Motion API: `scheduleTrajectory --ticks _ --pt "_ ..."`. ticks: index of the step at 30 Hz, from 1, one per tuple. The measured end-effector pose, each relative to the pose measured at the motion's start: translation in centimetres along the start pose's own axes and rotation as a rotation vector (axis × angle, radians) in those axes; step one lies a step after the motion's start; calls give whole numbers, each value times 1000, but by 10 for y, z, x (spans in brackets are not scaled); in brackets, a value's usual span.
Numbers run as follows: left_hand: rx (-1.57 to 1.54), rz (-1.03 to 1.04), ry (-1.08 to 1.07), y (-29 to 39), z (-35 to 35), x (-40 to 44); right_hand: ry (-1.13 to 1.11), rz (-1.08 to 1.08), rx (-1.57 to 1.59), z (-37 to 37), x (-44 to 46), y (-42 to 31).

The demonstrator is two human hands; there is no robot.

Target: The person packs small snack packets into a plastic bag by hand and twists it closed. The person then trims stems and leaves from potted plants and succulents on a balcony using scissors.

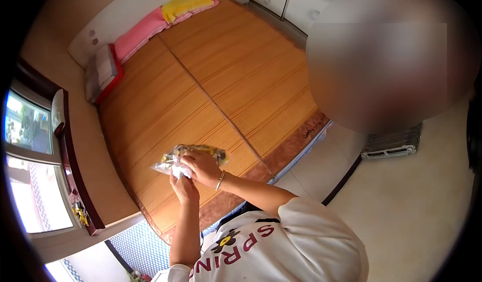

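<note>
A clear plastic bag (219, 154) with yellow and dark pieces inside lies over the near part of the bed mat. My left hand (183, 186) is closed on the bag's white, bunched part from below. Against the same bunched plastic, the fingers of my right hand (202, 169) are closed, just above and right of my left. A bracelet (220, 180) circles my right wrist. The bag's contents are too small to name, and my fingers hide part of the gathered plastic.
A large bed with a brown woven mat (221, 81) spreads ahead. Pink (140, 35) and yellow (187, 6) pillows and a folded grey-red bundle (103, 73) lie at its head. Left is a window ledge (75, 181); right, a grey radiator-like object (392, 144) beside a blurred area.
</note>
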State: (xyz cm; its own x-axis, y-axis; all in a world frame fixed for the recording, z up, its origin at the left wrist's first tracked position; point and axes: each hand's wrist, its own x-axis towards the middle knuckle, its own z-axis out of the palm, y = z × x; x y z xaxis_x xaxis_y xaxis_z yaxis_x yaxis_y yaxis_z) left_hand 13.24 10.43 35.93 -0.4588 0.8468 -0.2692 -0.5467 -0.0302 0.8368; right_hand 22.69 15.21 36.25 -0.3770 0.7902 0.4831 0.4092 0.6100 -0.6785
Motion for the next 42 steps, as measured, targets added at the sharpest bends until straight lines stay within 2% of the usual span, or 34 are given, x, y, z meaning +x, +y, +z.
scheduleTrajectory --ticks 4,7,8,9,11,13,14,17,18,19,20,21,22,24,26,27,28,31,32,34,35,36,37,38,40,41,42 --pt "122 37 22 0 -12 1 -35 119 118 -4 6 10" --pt "211 -81 25 6 -8 -6 -122 311 164 -5 9 19" --pt "255 -183 -37 7 -22 -4 -198 377 273 -1 11 30" --pt "275 -258 20 11 -18 -8 -272 445 370 4 11 41" --pt "252 -296 -92 10 -31 -5 -262 164 321 16 4 58" --pt "127 -310 -23 13 -33 -6 -169 126 310 19 4 40" --pt "147 -233 25 12 -34 -9 -120 114 301 15 4 29" --pt "170 -97 127 10 -38 -13 -105 -239 106 -8 6 -5" --pt "154 -116 142 10 -40 -16 -170 -267 97 -8 7 -19" --pt "138 -132 162 11 -42 -19 -206 -237 122 -3 4 -22" --pt "-46 -160 213 10 -39 -20 -246 -210 149 6 1 -21" --pt "-84 -158 235 9 -42 -20 -288 -186 175 15 0 -20" --pt "-54 -132 253 8 -50 -22 -215 -222 213 24 2 -19" --pt "-56 -75 357 15 -49 -27 -280 -184 278 34 1 -26" --pt "75 68 228 17 -62 -38 -361 -97 345 38 2 -33" --pt "142 135 160 17 -68 -42 -381 -85 355 38 4 -37" --pt "370 204 104 11 -80 -45 -402 -69 363 36 6 -42" --pt "836 407 69 13 -97 -55 -463 -53 416 38 10 -50" --pt "875 415 58 9 -102 -55 -495 -70 421 39 10 -54" --pt "1148 638 147 10 -111 -51 -526 -151 432 42 12 -65" --pt "1285 744 194 9 -114 -51 -510 -124 471 44 10 -66" --pt "1320 741 234 22 -109 -55 -489 -101 511 49 7 -67" --pt "1216 657 224 21 -111 -55 -467 -78 551 53 5 -66" --pt "1110 574 212 18 -113 -54 -526 43 631 59 -3 -55" --pt "928 412 233 13 -115 -52 -541 -45 479 53 7 -71" --pt "910 435 253 10 -112 -52 -545 -88 403 50 10 -76" --pt "893 459 273 9 -106 -52 -577 -194 285 65 -8 -44"
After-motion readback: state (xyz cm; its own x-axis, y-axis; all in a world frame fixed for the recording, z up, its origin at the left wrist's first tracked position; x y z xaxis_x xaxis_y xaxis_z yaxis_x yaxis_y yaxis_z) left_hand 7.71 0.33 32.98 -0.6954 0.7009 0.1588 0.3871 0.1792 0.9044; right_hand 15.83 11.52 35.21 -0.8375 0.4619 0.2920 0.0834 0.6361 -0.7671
